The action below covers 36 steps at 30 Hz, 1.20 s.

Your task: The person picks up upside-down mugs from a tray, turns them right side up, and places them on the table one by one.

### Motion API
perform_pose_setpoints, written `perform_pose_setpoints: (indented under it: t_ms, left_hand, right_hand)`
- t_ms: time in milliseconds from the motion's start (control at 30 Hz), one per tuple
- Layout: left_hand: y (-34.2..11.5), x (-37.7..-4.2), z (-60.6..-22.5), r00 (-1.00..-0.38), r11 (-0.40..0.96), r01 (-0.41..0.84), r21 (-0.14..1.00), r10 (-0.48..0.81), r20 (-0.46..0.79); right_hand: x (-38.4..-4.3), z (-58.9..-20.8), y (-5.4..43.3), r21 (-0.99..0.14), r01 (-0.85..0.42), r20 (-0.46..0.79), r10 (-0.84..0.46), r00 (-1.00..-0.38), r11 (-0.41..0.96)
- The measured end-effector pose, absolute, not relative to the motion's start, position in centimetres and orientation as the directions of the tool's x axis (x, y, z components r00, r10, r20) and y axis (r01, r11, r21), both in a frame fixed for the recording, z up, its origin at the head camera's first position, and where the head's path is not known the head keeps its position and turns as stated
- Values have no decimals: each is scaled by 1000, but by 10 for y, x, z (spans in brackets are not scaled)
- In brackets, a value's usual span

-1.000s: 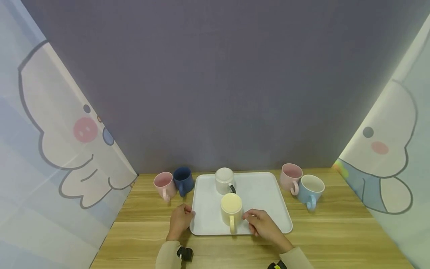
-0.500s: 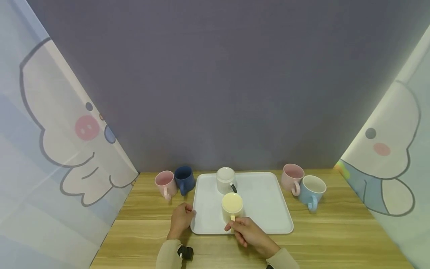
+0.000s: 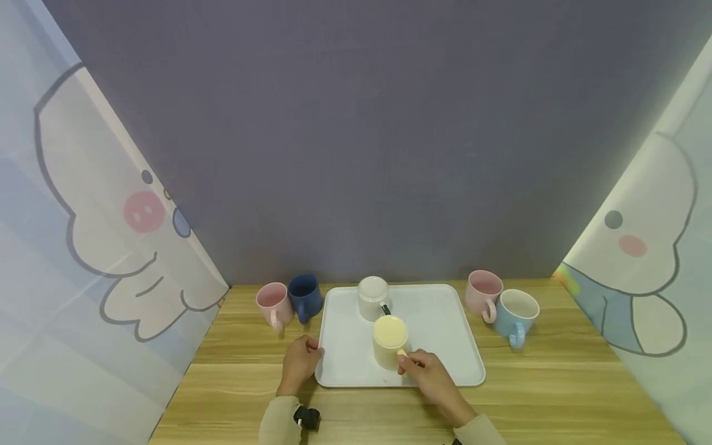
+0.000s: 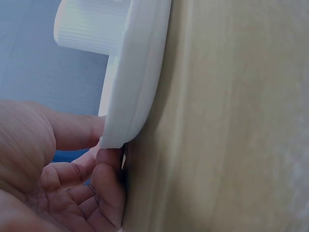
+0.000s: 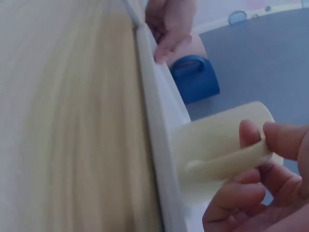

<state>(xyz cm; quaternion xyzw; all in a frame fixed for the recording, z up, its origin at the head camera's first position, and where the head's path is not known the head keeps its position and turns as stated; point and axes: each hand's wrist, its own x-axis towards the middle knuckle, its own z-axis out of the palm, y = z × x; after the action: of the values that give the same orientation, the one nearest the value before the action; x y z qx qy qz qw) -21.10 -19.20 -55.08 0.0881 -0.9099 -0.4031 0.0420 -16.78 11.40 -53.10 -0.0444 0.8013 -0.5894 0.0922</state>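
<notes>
A pale yellow mug [image 3: 389, 347] stands upside down on the white tray [image 3: 445, 340], its handle turned toward the front right. My right hand [image 3: 434, 378] pinches that handle [image 5: 236, 162] between thumb and fingers, as the right wrist view shows. At the tray's left edge, my left hand [image 3: 300, 366] grips the rim, thumb [image 4: 79, 129] on top and fingers curled beneath. Behind the yellow mug, a white mug [image 3: 371, 300] with a dark-tipped handle also sits upside down on the tray.
Left of the tray stand a pink mug [image 3: 274, 306] and a dark blue mug [image 3: 305, 299], both upright. On its right are another pink mug [image 3: 483, 293] and a light blue mug [image 3: 516, 314]. A grey wall [image 3: 356, 154] rises behind the wooden table [image 3: 556, 383].
My right hand has come from beside the yellow mug to its handle and taken hold. The mug has turned, its handle swinging to the right. My left hand stays at the rim.
</notes>
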Motion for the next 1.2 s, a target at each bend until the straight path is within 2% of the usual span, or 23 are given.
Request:
perform_pose_setpoints:
  t_ms: [533, 767, 933, 1200]
  left_hand:
    - [-193, -210, -553, -979, 659, -136, 740, -202, 0]
    - [-192, -209, -551, -981, 651, -127, 749, -196, 4]
    - [-192, -209, -552, -980, 650, -130, 748, -199, 2]
    - [-191, -208, -551, -979, 645, -127, 754, -202, 8]
  right_hand:
    - [-180, -529, 126, -973, 16, -61, -191, -980, 231]
    - [-177, -529, 121, -982, 56, -74, -94, -993, 182]
    - [-175, -530, 120, -982, 72, -88, -89, -992, 174]
    - [-175, -522, 119, -989, 39, -43, -27, -999, 142]
